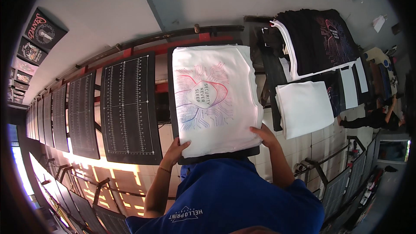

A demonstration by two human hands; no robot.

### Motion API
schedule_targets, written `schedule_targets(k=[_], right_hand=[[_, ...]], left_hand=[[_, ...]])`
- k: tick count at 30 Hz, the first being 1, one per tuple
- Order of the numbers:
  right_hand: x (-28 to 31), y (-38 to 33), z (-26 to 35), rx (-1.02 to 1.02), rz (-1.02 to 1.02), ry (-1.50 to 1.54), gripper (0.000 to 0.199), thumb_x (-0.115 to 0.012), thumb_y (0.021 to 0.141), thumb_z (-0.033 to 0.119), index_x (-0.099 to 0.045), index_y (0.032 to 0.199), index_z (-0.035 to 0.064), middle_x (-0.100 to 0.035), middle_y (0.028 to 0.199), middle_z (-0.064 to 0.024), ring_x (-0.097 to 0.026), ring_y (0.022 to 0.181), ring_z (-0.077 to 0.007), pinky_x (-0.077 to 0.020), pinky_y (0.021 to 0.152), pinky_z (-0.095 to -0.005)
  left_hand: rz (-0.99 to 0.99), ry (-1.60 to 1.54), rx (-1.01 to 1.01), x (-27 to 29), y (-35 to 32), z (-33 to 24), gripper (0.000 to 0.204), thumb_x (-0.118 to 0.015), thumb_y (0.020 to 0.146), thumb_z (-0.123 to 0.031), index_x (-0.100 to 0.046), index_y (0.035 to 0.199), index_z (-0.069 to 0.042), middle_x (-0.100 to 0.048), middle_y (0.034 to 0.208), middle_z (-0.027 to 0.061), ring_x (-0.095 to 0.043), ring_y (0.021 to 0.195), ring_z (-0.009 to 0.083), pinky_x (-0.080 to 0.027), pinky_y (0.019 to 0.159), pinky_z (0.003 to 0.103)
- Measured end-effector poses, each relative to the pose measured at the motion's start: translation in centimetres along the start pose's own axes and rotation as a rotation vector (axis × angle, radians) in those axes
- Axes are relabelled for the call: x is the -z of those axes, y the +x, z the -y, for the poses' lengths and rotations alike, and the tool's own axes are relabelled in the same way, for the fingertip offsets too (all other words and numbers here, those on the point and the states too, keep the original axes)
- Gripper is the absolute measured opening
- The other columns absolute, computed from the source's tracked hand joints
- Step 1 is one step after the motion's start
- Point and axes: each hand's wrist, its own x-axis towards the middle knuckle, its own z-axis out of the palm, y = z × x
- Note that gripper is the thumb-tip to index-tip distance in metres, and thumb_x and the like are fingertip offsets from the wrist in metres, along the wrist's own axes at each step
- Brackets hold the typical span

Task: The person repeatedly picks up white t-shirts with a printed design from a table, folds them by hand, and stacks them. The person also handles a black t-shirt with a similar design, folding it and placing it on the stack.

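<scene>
Dim, sharp centre, heavy fisheye vignette

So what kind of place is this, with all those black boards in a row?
Most likely a shirt-printing workshop: a printed white T-shirt lies on a black board, gridded boards line up alongside, and folded shirts are stacked nearby.

The scene was seen from a single wide fisheye camera worn on the head, aimed steeply down over the wearer's blue shirt (234, 199). A white T-shirt (214, 104) on a black board (173, 104) was viewed close, and straight edges were bent near the rim.
</scene>
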Motion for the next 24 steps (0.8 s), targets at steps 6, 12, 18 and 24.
schedule_targets(k=[6,12,18,24], right_hand=[[-4.9,-0.4,8.6,0.06,-0.125,0.074,0.059,-0.074,0.075,0.012,-0.049,0.126,-0.0014,-0.061,0.114,-0.0131,-0.061,0.101,-0.0239,-0.0507,0.086,-0.036],[-7.0,2.3,27.5,0.332,0.033,0.297,0.029,-0.064,0.083,0.014,-0.06,0.108,0.0009,-0.067,0.098,-0.012,-0.068,0.083,-0.0215,-0.058,0.074,-0.0357],[-5.7,1.7,34.5,0.469,0.09,0.098,0.032,-0.064,0.084,0.018,-0.06,0.109,-0.0008,-0.067,0.098,-0.0096,-0.068,0.085,-0.0211,-0.057,0.075,-0.0347],[-5.8,-2.2,21.6,0.208,-0.117,-0.016,0.044,-0.069,0.078,0.016,-0.056,0.118,0.0006,-0.065,0.106,-0.0106,-0.065,0.094,-0.022,-0.0533,0.083,-0.0363]], left_hand=[[0.152,-0.32,-0.183,-4.0,-1.9,-9.3,0.043,-0.06,0.086,-0.009,-0.046,0.124,0.005,-0.061,0.11,0.0155,-0.063,0.097,0.025,-0.054,0.082,0.036],[0.528,-0.392,-0.482,-5.5,-0.6,-30.4,0.021,-0.051,0.094,-0.011,-0.057,0.113,-0.005,-0.065,0.101,0.0085,-0.065,0.09,0.0182,-0.057,0.076,0.031],[0.509,-0.305,-0.546,-8.9,-6.5,-36.7,0.024,-0.048,0.096,-0.014,-0.056,0.109,0.004,-0.066,0.099,0.0112,-0.067,0.083,0.0167,-0.059,0.068,0.026],[0.17,-0.103,-0.39,-6.5,-5.5,-22.9,0.037,-0.056,0.09,-0.007,-0.049,0.122,0.009,-0.062,0.11,0.0152,-0.065,0.092,0.0221,-0.056,0.078,0.032]])
